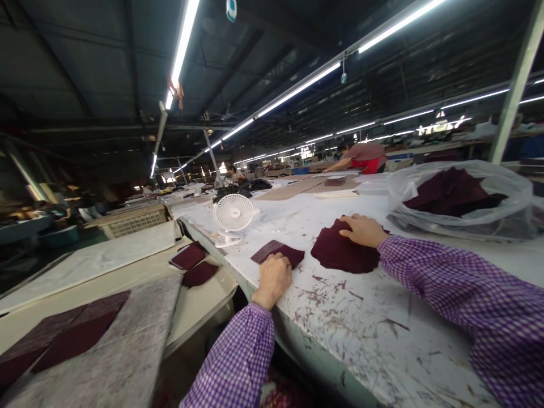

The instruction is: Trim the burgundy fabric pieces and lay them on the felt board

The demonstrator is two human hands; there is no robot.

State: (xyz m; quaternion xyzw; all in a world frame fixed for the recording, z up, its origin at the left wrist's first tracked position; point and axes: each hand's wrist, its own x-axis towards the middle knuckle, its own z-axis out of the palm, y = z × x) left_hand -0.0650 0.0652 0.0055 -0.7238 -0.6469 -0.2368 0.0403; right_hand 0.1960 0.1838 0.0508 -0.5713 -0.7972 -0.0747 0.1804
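Note:
My left hand [275, 276] rests with curled fingers on the near edge of a small maroon fabric stack [289, 252], whose left part looks speckled grey. To the right, my right hand [362, 230] lies over the upper right part of a larger maroon fabric pile [342, 252], its fingers spread a little. Both piles lie flat on the white table [314, 309], a short gap between them. Under my left palm the fabric's edge is hidden.
A small white fan [233, 213] stands beyond my left hand. At right, a clear plastic bag [450, 226] holds maroon fabric. Lower at left, more maroon pieces [83, 334] lie on a grey board. Thread scraps litter the table. A person in red [368, 157] bends over farther back.

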